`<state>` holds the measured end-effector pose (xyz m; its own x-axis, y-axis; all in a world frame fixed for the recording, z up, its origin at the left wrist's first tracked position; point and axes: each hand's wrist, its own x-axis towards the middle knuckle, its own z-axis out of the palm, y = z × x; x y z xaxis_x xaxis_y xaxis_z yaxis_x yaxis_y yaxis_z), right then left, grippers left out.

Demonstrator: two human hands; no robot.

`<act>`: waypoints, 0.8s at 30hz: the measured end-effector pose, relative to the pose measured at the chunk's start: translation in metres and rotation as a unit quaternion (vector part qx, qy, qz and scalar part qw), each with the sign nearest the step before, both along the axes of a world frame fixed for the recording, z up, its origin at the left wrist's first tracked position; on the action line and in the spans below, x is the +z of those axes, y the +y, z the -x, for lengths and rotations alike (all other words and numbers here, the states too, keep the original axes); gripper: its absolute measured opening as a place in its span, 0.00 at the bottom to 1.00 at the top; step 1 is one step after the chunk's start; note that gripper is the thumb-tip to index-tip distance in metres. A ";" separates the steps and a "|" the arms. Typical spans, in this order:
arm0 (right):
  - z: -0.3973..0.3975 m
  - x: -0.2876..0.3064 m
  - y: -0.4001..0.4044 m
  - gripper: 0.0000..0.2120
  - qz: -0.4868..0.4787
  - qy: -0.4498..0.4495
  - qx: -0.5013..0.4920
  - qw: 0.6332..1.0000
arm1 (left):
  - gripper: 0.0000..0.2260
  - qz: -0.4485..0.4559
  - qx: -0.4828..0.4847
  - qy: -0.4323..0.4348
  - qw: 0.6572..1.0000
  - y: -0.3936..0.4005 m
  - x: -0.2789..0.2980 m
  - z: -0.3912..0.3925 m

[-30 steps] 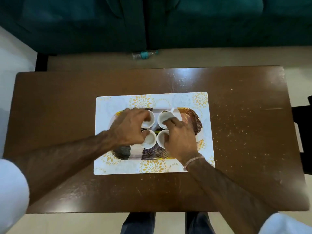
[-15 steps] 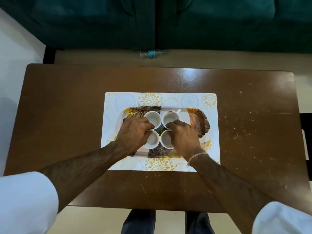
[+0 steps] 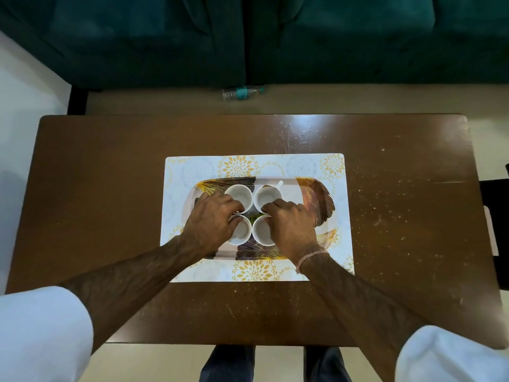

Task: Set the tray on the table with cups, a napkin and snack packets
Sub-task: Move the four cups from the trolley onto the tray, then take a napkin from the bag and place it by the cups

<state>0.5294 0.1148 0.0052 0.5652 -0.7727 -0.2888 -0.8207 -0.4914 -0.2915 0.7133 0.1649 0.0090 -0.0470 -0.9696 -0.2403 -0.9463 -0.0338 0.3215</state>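
A tray (image 3: 316,197) with a brown and gold leaf pattern lies on a white and yellow floral mat (image 3: 192,166) in the middle of the brown table (image 3: 110,175). Several white cups stand on it in a tight square: far left cup (image 3: 239,195), far right cup (image 3: 268,195), near left cup (image 3: 242,232), near right cup (image 3: 261,231). My left hand (image 3: 212,224) curls around the near left cup. My right hand (image 3: 289,224) grips the near right cup, fingertips at its far rim. A small green item (image 3: 254,216) shows between the cups; most of it is hidden.
A dark green sofa (image 3: 248,37) runs along the far side. A plastic water bottle (image 3: 242,92) lies on the floor between sofa and table. Something dark stands beyond the table's right edge (image 3: 495,194). My legs show below the near edge.
My left hand drew back from the far left cup to the near left cup. My right hand shifted slightly nearer. The cups sit closer together, and the view moved a little.
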 end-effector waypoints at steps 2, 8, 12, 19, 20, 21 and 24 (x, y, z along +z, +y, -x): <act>0.001 0.000 -0.001 0.16 0.001 0.000 0.000 1.000 | 0.10 0.004 0.002 0.005 1.000 0.000 0.000 0.001; 0.005 -0.001 0.000 0.16 -0.013 -0.012 -0.010 1.000 | 0.17 -0.019 -0.010 0.000 1.000 -0.002 0.004 0.001; 0.011 0.009 -0.001 0.21 -0.028 -0.053 -0.034 0.998 | 0.22 0.011 -0.005 0.029 0.999 -0.007 0.020 0.004; 0.046 0.034 -0.031 0.25 -0.026 -0.130 -0.107 0.985 | 0.13 0.033 -0.027 0.074 0.996 -0.066 0.045 0.054; 0.056 0.036 -0.037 0.24 -0.036 -0.137 -0.111 0.984 | 0.13 0.023 -0.033 0.076 0.996 -0.076 0.047 0.066; 0.068 0.039 -0.042 0.24 -0.045 -0.137 -0.116 0.983 | 0.14 0.012 -0.040 0.078 0.996 -0.086 0.048 0.079; 0.107 0.045 -0.060 0.23 -0.044 -0.124 -0.145 0.981 | 0.14 -0.008 -0.060 0.092 0.994 -0.114 0.051 0.117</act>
